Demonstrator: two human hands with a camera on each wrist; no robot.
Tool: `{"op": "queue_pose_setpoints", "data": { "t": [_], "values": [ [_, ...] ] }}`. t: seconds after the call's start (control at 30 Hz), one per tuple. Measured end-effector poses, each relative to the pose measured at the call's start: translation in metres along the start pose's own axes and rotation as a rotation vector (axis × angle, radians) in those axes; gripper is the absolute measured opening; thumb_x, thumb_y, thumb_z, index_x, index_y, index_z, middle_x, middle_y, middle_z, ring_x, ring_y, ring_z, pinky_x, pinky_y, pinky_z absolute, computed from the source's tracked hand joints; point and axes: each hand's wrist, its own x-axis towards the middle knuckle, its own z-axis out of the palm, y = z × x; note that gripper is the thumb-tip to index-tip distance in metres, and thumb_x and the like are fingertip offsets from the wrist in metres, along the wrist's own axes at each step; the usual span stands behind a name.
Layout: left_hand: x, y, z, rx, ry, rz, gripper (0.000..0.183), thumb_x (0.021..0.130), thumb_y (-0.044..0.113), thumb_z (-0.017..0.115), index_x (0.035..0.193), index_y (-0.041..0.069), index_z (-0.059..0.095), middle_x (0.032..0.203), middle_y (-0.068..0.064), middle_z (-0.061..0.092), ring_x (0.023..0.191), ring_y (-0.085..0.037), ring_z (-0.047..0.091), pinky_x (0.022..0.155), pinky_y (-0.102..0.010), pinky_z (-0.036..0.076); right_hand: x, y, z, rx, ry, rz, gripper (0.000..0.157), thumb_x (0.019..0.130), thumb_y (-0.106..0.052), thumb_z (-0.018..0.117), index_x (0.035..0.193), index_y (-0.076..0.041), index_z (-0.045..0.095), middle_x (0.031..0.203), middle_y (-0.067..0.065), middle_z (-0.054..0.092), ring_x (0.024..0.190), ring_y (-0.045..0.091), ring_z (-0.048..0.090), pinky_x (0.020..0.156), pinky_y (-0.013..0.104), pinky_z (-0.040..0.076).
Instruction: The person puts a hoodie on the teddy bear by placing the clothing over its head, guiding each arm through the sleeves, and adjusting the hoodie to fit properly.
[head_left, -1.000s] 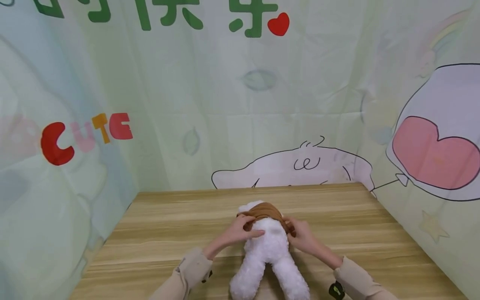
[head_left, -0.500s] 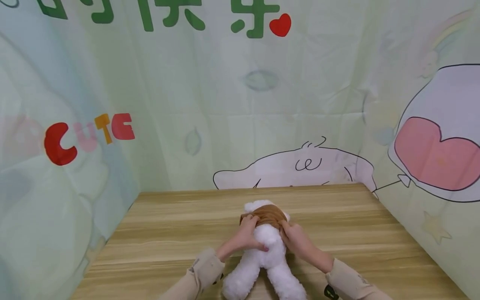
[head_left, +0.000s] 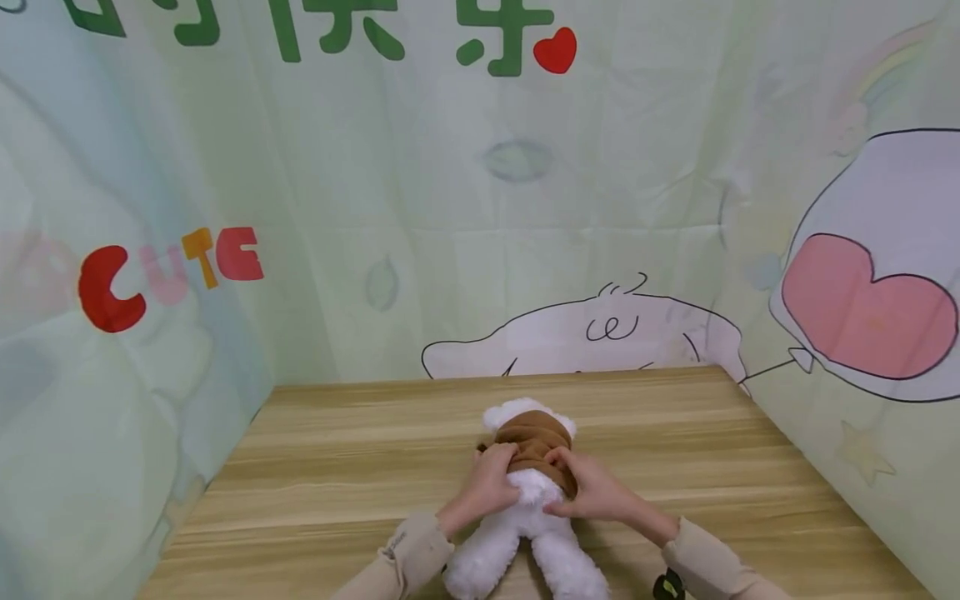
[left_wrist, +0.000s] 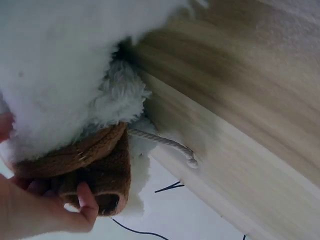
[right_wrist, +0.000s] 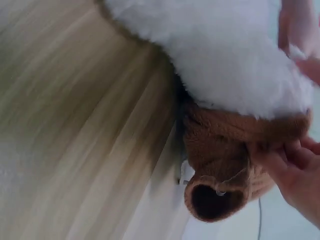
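Observation:
A white plush toy (head_left: pixel 531 492) lies on the wooden table, its legs toward the person. Around its upper body sits a brown fleece doll top (head_left: pixel 534 429), creased and gathered across the back. My left hand (head_left: pixel 491 479) grips the top's lower edge on the left; in the left wrist view its fingers (left_wrist: pixel 86 200) are at an open sleeve. On the other side my right hand (head_left: pixel 592 487) pinches the same edge, thumb against the white fur. The right wrist view shows a sleeve (right_wrist: pixel 215 200) hanging with a dark, hollow opening. A twisted cord (left_wrist: pixel 167 142) trails from beside the top.
The wood-grain table (head_left: pixel 337 467) extends around the toy on both sides. Behind it and at the sides hangs a printed cloth backdrop (head_left: pixel 450 208) with cartoon drawings. Thin dark wires (left_wrist: pixel 140 231) show beyond the table edge in the left wrist view.
The doll top has gone from bunched near the toy's head to spread lower over its back. Both hands have shifted slightly toward the person and inward, still holding its edge.

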Motion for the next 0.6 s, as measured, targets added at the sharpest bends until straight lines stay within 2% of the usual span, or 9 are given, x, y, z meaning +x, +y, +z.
{"op": "queue_pose_setpoints", "data": {
  "t": [0.1, 0.2, 0.23, 0.3, 0.37, 0.4, 0.47, 0.53, 0.6],
  "values": [
    [-0.001, 0.0, 0.004, 0.039, 0.08, 0.012, 0.026, 0.052, 0.001, 0.06, 0.076, 0.007, 0.053, 0.073, -0.003, 0.056, 0.071, -0.017, 0.051, 0.066, -0.035, 0.032, -0.001, -0.003, 0.009, -0.146, 0.113, -0.058, 0.042, 0.066, -0.021, 0.073, 0.098, -0.012, 0.047, 0.071, -0.005, 0.053, 0.062, 0.0, 0.043, 0.055, 0.013, 0.036],
    [0.0, -0.002, 0.009, 0.155, 0.21, 0.074, 0.025, 0.049, 0.001, 0.06, 0.064, 0.012, 0.044, 0.061, 0.003, 0.049, 0.059, -0.011, 0.046, 0.062, -0.029, 0.025, 0.001, -0.005, 0.019, -0.274, 0.253, -0.111, 0.036, 0.061, -0.012, 0.071, 0.085, -0.012, 0.044, 0.057, -0.01, 0.043, 0.051, -0.003, 0.033, 0.046, 0.009, 0.028],
    [0.0, -0.003, 0.01, 0.218, 0.263, 0.115, 0.025, 0.048, 0.002, 0.061, 0.063, 0.012, 0.043, 0.06, 0.003, 0.048, 0.057, -0.011, 0.046, 0.061, -0.029, 0.024, 0.002, -0.006, 0.021, -0.313, 0.288, -0.132, 0.035, 0.06, -0.011, 0.071, 0.082, -0.012, 0.043, 0.054, -0.011, 0.039, 0.049, -0.004, 0.03, 0.044, 0.009, 0.025],
    [0.0, -0.005, 0.011, 0.377, 0.362, 0.216, 0.02, 0.05, 0.005, 0.059, 0.067, 0.011, 0.049, 0.063, 0.001, 0.053, 0.057, -0.014, 0.051, 0.063, -0.034, 0.03, 0.004, -0.009, 0.021, -0.405, 0.329, -0.172, 0.033, 0.061, -0.01, 0.07, 0.078, -0.012, 0.042, 0.053, -0.011, 0.035, 0.047, -0.003, 0.028, 0.043, 0.009, 0.022],
    [0.0, -0.007, 0.012, 0.562, 0.459, 0.327, 0.012, 0.062, 0.008, 0.054, 0.074, 0.01, 0.054, 0.067, -0.001, 0.055, 0.057, -0.015, 0.053, 0.068, -0.038, 0.039, 0.005, -0.011, 0.022, -0.505, 0.36, -0.234, 0.028, 0.064, -0.011, 0.068, 0.078, -0.011, 0.043, 0.055, -0.009, 0.039, 0.046, 0.0, 0.032, 0.043, 0.011, 0.025],
    [0.0, -0.008, 0.012, 0.654, 0.5, 0.373, 0.009, 0.069, 0.008, 0.049, 0.076, 0.009, 0.055, 0.068, -0.002, 0.055, 0.056, -0.015, 0.053, 0.07, -0.039, 0.042, 0.005, -0.013, 0.022, -0.561, 0.372, -0.263, 0.022, 0.07, -0.012, 0.065, 0.079, -0.01, 0.045, 0.058, -0.007, 0.041, 0.047, 0.001, 0.035, 0.042, 0.012, 0.027],
    [-0.002, -0.008, 0.012, 0.814, 0.564, 0.436, 0.022, 0.084, 0.008, 0.035, 0.081, 0.007, 0.057, 0.069, -0.003, 0.055, 0.054, -0.014, 0.053, 0.068, -0.037, 0.047, 0.004, -0.016, 0.023, -0.687, 0.382, -0.322, 0.006, 0.083, -0.012, 0.051, 0.082, -0.008, 0.047, 0.064, -0.003, 0.045, 0.05, 0.005, 0.041, 0.042, 0.014, 0.032],
    [-0.003, -0.006, 0.012, 0.915, 0.579, 0.451, 0.033, 0.092, 0.007, 0.026, 0.084, 0.006, 0.058, 0.071, -0.004, 0.058, 0.054, -0.012, 0.054, 0.062, -0.029, 0.049, 0.003, -0.019, 0.025, -0.827, 0.392, -0.365, 0.021, 0.093, -0.013, 0.032, 0.085, -0.005, 0.05, 0.071, 0.001, 0.046, 0.055, 0.009, 0.045, 0.041, 0.015, 0.035],
    [-0.006, -0.003, 0.012, 0.909, 0.518, 0.4, 0.027, 0.092, 0.007, 0.032, 0.089, 0.004, 0.058, 0.083, -0.008, 0.063, 0.057, -0.012, 0.056, 0.052, -0.023, 0.047, 0.001, -0.021, 0.028, -0.953, 0.384, -0.373, 0.04, 0.096, -0.012, 0.012, 0.089, -0.004, 0.051, 0.074, 0.004, 0.046, 0.058, 0.011, 0.047, 0.039, 0.015, 0.035]
  ]
}}
